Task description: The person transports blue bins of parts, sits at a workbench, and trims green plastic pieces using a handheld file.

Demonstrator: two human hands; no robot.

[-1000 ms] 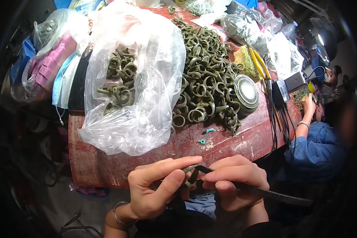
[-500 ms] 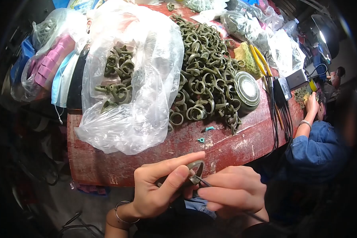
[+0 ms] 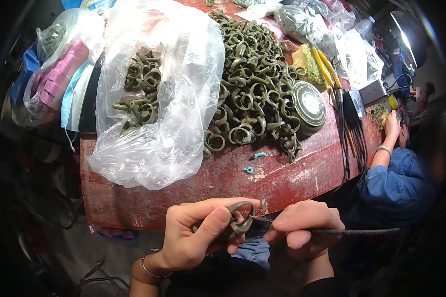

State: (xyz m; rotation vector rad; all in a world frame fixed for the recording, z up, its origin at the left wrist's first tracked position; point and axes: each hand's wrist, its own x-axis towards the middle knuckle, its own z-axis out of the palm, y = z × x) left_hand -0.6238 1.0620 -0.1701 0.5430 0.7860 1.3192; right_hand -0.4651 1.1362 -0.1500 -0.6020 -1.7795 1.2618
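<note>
Between the thumb and fingers of my left hand point(image 3: 193, 230), an olive-green ring point(image 3: 242, 226) is held up in front of the table's near edge. My right hand point(image 3: 305, 227) is closed around a thin tool point(image 3: 364, 231) with a dark, cord-like rear part stretching to the right. The tool's narrow tip meets the right side of the ring, or lies very close to it. Beyond my hands, a large heap of similar green rings point(image 3: 252, 94) covers the middle of the table. More rings point(image 3: 142, 111) lie on a clear plastic bag point(image 3: 148, 161) at the left.
Two small teal pieces point(image 3: 260, 155) lie on the red table point(image 3: 129, 203). A round tin point(image 3: 308, 105), a yellow-green sponge point(image 3: 307, 65), yellow-handled pliers point(image 3: 326, 69) and black cables point(image 3: 349, 136) are at the right. Beyond, a co-worker in a denim sleeve point(image 3: 394, 180) handles small things.
My right hand has drawn back and turned, so the tool now points left with its rear part visible. The ring has been turned and its opening shows. The view has shifted slightly.
</note>
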